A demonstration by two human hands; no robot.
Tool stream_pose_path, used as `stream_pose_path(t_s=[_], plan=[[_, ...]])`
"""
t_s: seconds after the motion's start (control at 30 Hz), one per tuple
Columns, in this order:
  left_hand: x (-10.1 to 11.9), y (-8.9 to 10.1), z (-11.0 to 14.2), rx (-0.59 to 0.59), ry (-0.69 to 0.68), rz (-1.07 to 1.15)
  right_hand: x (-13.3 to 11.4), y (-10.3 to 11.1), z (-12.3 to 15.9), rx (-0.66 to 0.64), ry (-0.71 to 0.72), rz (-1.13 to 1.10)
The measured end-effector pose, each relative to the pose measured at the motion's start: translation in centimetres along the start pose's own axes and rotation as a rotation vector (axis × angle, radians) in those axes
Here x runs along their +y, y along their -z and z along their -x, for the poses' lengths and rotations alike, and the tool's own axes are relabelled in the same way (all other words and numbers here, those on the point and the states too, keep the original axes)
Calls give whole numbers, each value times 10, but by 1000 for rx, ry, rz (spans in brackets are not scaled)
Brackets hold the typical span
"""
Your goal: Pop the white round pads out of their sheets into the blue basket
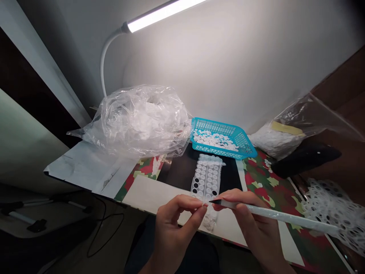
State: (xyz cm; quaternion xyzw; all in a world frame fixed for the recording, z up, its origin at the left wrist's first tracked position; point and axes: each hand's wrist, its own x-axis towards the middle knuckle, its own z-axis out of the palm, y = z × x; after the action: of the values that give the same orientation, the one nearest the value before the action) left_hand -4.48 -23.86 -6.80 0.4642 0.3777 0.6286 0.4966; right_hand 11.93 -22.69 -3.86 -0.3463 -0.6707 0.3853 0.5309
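Observation:
Over the table's front edge, my left hand [180, 224] is closed in a pinch, thumb against forefinger. A small pale thing seems to be at its fingertips, too tiny to make out. My right hand [253, 224] grips a long white pen-like tool [288, 217] with a dark pointed tip. That tip points left, close to the left fingertips; whether they touch I cannot tell. Just beyond both hands lies a translucent sheet of round white pieces [209, 173] in rows, with several dark round gaps. My fingers hide its near end.
A blue basket [242, 142] of small white discs stands behind the sheet. Left of it bulges a large clear plastic bag [139, 118]. Another bag [281, 140] of white pieces and a black object [308, 158] are at right, near a pile of perforated scraps [336, 209]. A lamp [162, 15] shines above.

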Motion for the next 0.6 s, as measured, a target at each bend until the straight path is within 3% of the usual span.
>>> stream_pose_path(t_s=[0.17,0.37,0.6], plan=[[1,2,0,-21,-283,-134,-2,0,1,-13,59,24],[5,2,2,-19,-337,-192,-2,1,4,83,170,240],[11,2,3,-57,-545,-440,-6,2,6,-147,304,664]])
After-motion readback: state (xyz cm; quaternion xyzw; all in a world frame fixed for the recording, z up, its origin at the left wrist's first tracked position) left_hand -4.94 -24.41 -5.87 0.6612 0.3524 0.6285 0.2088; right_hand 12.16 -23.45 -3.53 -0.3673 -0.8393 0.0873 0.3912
